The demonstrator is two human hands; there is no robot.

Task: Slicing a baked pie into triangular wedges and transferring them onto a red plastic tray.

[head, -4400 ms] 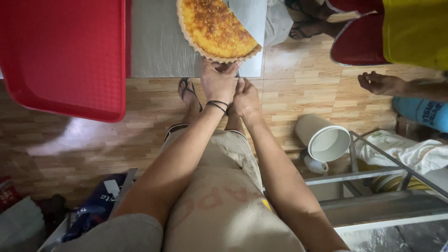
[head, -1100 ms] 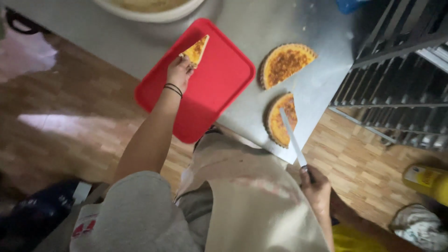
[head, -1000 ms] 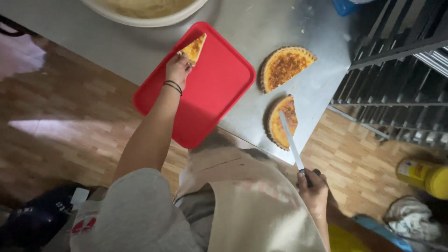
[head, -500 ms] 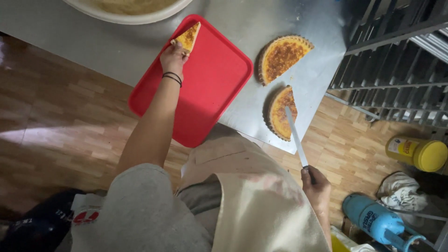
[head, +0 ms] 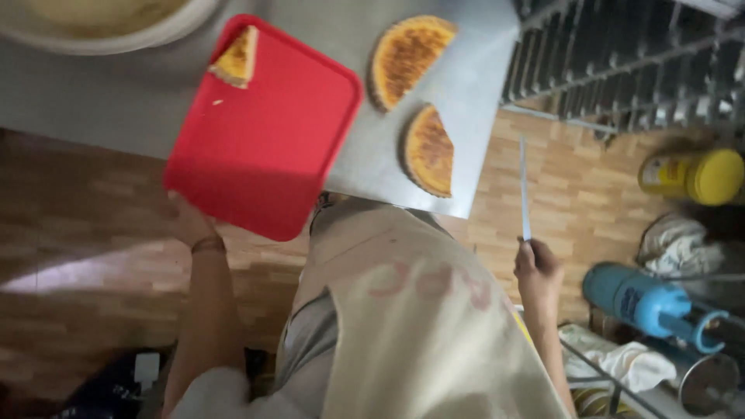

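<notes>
One wedge (head: 237,58) lies on the red tray (head: 264,140) – the left hand (head: 188,221) clasps the tray's near edge, the right hand (head: 535,268) is closed on a knife (head: 524,190) off the bench (head: 458,85), and two halves (head: 407,56) wait uncut.

A working bakery or food-preparation kitchen, seen from above: a stainless-steel counter (head: 466,101) carries two golden tart halves (head: 407,54) and a red plastic tray (head: 264,155) with a cut wedge (head: 235,58). Right of the counter stands a dark metal rack (head: 628,62); beyond its far left edge, a wide bowl (head: 101,27). Below the counter, wood-pattern flooring (head: 85,233) and a pale apron (head: 419,326).
</notes>
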